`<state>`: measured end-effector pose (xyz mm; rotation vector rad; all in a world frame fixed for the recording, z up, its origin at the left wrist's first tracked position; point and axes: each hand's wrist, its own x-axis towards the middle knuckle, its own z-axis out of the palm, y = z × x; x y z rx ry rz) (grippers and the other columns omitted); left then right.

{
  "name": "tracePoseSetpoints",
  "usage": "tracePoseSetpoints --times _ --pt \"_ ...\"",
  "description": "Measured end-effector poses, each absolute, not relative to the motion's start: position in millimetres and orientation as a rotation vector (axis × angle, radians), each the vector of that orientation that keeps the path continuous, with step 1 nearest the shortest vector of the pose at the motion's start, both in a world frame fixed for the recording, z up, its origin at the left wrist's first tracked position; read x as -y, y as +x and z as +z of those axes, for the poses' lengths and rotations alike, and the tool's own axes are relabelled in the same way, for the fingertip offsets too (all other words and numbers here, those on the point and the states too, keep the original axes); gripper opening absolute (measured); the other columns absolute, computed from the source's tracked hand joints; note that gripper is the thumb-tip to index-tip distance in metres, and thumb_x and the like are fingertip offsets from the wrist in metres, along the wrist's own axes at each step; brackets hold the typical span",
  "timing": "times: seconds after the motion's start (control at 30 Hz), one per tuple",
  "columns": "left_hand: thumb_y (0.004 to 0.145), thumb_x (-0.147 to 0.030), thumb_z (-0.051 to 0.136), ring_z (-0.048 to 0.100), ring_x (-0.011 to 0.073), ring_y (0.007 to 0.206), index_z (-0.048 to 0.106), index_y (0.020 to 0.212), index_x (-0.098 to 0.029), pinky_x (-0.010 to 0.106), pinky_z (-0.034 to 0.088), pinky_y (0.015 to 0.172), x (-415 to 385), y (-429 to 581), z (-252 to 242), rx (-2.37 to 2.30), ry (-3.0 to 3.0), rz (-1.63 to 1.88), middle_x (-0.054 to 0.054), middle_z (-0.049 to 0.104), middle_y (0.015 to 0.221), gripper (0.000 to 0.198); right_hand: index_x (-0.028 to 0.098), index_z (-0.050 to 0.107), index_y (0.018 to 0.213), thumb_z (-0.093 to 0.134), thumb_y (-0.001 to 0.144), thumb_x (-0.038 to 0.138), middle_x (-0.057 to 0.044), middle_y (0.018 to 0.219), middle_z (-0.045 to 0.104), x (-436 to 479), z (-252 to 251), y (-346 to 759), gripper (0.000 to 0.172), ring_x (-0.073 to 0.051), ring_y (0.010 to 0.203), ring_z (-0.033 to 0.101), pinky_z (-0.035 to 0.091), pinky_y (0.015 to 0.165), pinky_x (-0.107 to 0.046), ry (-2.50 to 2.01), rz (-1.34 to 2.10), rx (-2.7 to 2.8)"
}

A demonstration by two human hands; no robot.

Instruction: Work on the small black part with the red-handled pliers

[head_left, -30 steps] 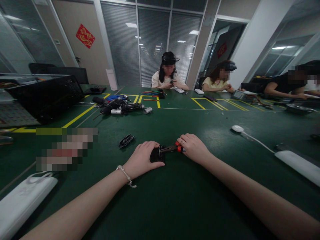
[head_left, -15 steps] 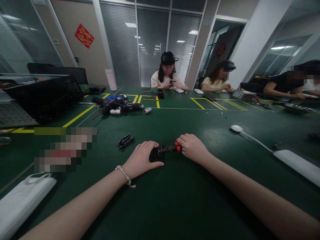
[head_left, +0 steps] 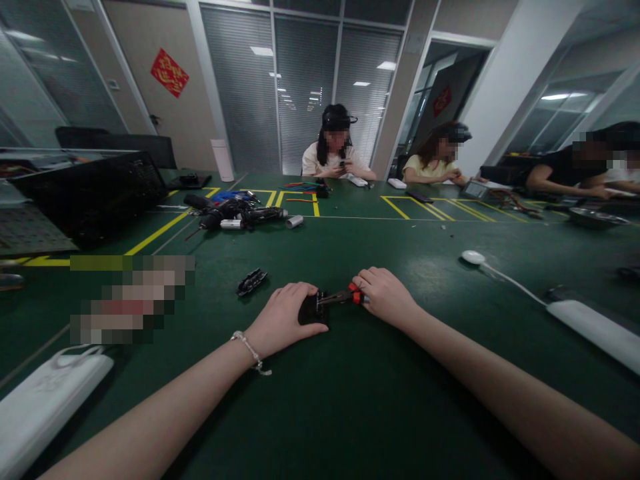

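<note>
On the green table, my left hand (head_left: 285,313) grips a small flat black part (head_left: 311,313) between thumb and fingers. Its exact kind is too dark to tell. My right hand (head_left: 385,295) is closed around the red handles of needle-nose pliers (head_left: 343,295). The pliers' long jaws point left and touch the top of the black part; whether they pinch a piece of it is too small to see. Beyond my left hand lies another black part (head_left: 252,283) with silvery bits along it, touched by neither hand.
Cables and a drill lie in a pile (head_left: 240,212) farther back, near a silver cylinder (head_left: 295,221). A black case (head_left: 90,200) stands at left. White power strips (head_left: 45,407) lie at both sides, one with a cord and white puck (head_left: 473,257). Several people sit across the table.
</note>
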<state>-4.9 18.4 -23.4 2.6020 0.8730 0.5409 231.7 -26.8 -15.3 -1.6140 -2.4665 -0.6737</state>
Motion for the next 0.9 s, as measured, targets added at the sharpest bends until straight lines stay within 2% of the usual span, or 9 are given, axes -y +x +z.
tracePoseSetpoints --times 0.9 --pt "0.066 -0.056 0.058 0.047 0.0247 0.1 0.044 0.108 -0.023 0.038 0.036 0.084 -18.8 -4.9 -23.2 -0.88 2.602 0.545 0.004 0.051 0.108 0.055 0.013 0.054 0.094 0.055 0.066 0.017 -0.007 0.087 0.055 26.5 -16.9 233.1 0.028 -0.018 0.076 0.044 0.032 0.068 -0.029 -1.622 -0.66 2.47"
